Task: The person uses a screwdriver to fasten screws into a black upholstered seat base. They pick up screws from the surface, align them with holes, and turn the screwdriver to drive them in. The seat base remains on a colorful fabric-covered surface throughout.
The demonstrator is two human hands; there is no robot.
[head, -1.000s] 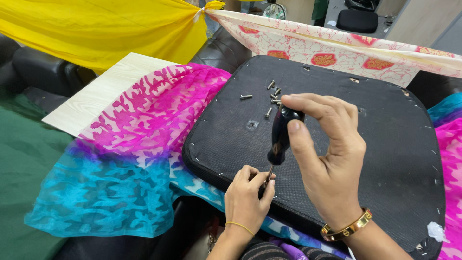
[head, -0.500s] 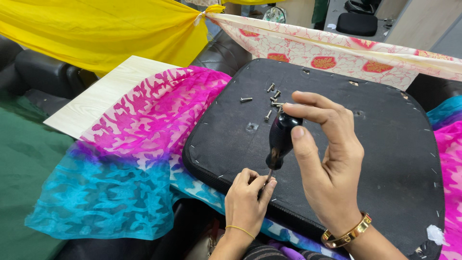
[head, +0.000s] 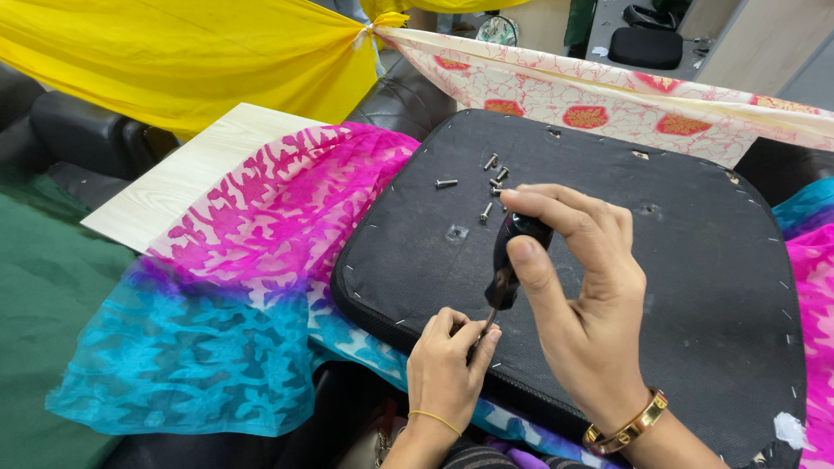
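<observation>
Two hands work: right hand [head: 582, 304] clasps screwdriver [head: 508, 265], left hand [head: 447, 369] pinches its tip.

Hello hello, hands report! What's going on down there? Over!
Right hand grips screwdriver upright. Left hand pinches its tip at black seat pad edge. Loose screws lie beyond, nothing in the way. Over.

A yellow cloth [head: 174, 61] hangs draped well beyond the fingers, knotted to a cream cloth with red motifs [head: 608, 100]. Far to their left lie a pale wooden board [head: 187, 174], a green covering [head: 43, 304] and dark leather cushions [head: 78, 130]. A black chair [head: 645, 45] stands far behind.
</observation>
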